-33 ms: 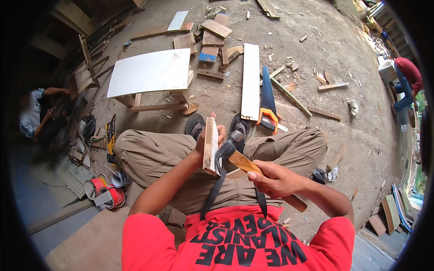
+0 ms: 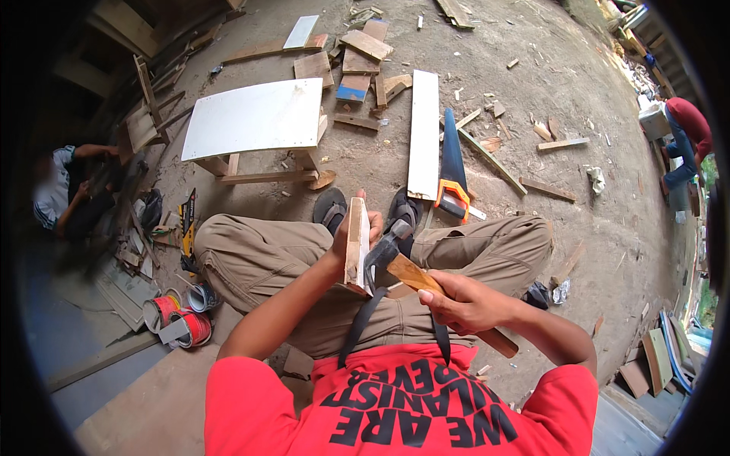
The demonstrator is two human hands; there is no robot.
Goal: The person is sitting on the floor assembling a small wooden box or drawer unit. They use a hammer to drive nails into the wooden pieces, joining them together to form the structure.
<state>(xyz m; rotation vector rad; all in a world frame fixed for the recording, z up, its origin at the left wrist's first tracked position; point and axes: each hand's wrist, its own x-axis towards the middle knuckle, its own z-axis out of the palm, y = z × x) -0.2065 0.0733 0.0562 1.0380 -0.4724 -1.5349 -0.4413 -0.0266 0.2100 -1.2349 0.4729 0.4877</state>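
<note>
Between the person's bent knees, the left hand (image 2: 341,237) is wrapped around a short piece of wood (image 2: 355,245), its thumb showing at the far end and its fingers curled around to the right side. The piece stands on edge above the lap, with a bare face toward the left and a white face toward the right. Just to the right, the right hand (image 2: 461,301) is closed around the wooden handle of a claw hammer (image 2: 408,272), the thumb lying along the near side of the grip. The hammer's dark head is close beside the white face, curved claw toward the near side; whether it touches the wood cannot be told. On the ground at the far side of the feet lies a long white board (image 2: 423,137), and just right of it a saw (image 2: 451,156) with a dark blue blade and an orange and black handle. Farther left stands a low white-topped bench (image 2: 255,118), with wood scraps (image 2: 366,47) beyond its right end. Near left sit red paint cans (image 2: 195,331). Far right, another person (image 2: 688,129) in a red top bends forward.
</note>
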